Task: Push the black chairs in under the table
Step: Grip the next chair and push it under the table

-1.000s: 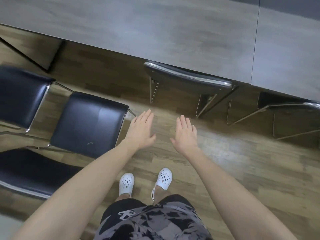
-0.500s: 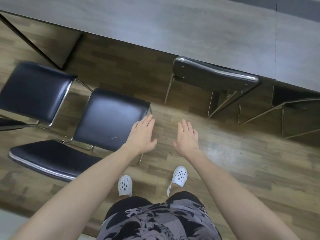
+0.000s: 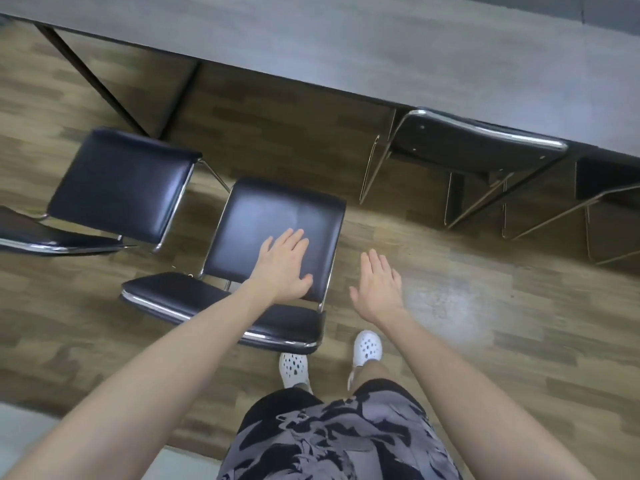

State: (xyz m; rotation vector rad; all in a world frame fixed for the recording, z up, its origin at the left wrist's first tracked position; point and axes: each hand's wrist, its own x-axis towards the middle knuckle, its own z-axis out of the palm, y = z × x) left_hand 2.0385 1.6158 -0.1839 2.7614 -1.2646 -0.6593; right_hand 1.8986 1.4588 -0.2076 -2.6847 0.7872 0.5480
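Black padded chrome-frame chair (image 3: 117, 188) stands clear of the grey wood-grain tabletop (image 3: 346, 46); second black chair (image 3: 277, 216) beside it, left hand (image 3: 282, 268) over its seat, fingers (image 3: 294, 237) straight, gripping nothing, contact unclear. Right hand (image 3: 377, 289) flat-fingered, empty, above floor (image 3: 450, 306); third black chair (image 3: 478, 147) tucked under tabletop.

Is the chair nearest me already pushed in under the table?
No, the nearest black chair stands out on the floor, its whole seat clear of the table.
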